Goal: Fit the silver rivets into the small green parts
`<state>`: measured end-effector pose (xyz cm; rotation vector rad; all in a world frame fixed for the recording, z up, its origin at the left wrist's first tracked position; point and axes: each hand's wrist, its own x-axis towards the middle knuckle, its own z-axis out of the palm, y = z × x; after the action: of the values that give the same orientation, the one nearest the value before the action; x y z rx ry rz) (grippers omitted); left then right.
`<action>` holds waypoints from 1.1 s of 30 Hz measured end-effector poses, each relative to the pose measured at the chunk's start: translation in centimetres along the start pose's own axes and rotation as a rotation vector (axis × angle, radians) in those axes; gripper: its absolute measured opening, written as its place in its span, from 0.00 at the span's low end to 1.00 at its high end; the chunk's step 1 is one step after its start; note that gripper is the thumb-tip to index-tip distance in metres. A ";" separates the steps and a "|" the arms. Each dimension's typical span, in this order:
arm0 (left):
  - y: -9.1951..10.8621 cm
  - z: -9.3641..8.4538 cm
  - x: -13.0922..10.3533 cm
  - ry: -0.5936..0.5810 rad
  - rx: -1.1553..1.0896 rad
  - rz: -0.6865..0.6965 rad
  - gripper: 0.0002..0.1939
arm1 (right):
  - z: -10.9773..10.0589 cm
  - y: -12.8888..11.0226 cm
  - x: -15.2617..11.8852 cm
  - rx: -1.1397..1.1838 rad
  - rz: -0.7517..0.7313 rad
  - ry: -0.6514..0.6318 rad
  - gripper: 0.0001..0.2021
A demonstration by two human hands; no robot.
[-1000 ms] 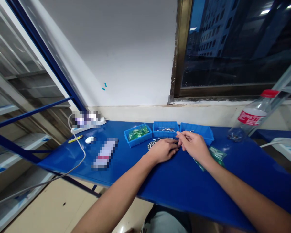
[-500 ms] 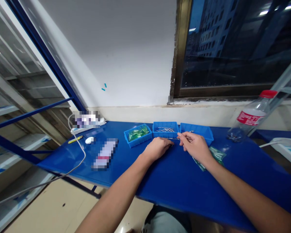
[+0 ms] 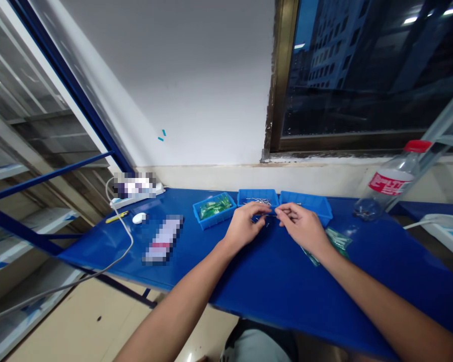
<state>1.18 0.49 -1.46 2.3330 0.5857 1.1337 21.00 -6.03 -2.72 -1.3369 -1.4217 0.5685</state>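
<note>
My left hand (image 3: pixel 244 223) hovers in front of the middle bin, thumb and fingers apart, with no object visible in its grasp. Facing it, my right hand (image 3: pixel 301 221) pinches one end of a thin metal rod (image 3: pixel 272 216), which points toward the left fingers. Whether the left fingers touch the rod I cannot tell. Behind both hands, the middle blue bin (image 3: pixel 257 192) holds several thin metal pieces (image 3: pixel 262 201). A tiny piece (image 3: pixel 267 225) lies on the table below the rod. Green packets (image 3: pixel 337 240) lie beside my right wrist, which partly covers them.
To the left is a blue bin (image 3: pixel 217 219) of green packets (image 3: pixel 216 205); another blue bin (image 3: pixel 317 202) stands behind my right hand. A plastic bottle (image 3: pixel 390 183), a blurred flat object (image 3: pixel 164 239), a yellow cutter (image 3: pixel 117 217) and a white cable (image 3: pixel 130 241) share the blue table (image 3: pixel 272 286).
My left hand has lifted slightly from the tabletop and its fingers have spread apart. My right hand stays nearly in place, still pinching the rod.
</note>
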 end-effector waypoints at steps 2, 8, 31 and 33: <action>0.2 0.2 0.0 0.064 -0.100 -0.040 0.15 | 0.3 0.1 0.1 0.100 0.014 -0.023 0.19; 0.6 0.5 -0.1 0.023 -0.207 0.005 0.16 | 1.0 0.1 0.4 0.383 0.110 -0.152 0.22; 0.9 -0.1 0.2 0.011 -0.645 -0.236 0.24 | -1.2 -0.3 0.5 0.835 0.456 -0.446 0.16; 0.9 -0.3 0.3 -0.020 -0.705 -0.313 0.26 | -1.3 -0.3 0.5 0.869 0.486 -0.459 0.16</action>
<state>1.24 -0.02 -0.62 1.5866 0.4296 0.9644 22.11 -6.04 -1.86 -0.8369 -0.9571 1.6776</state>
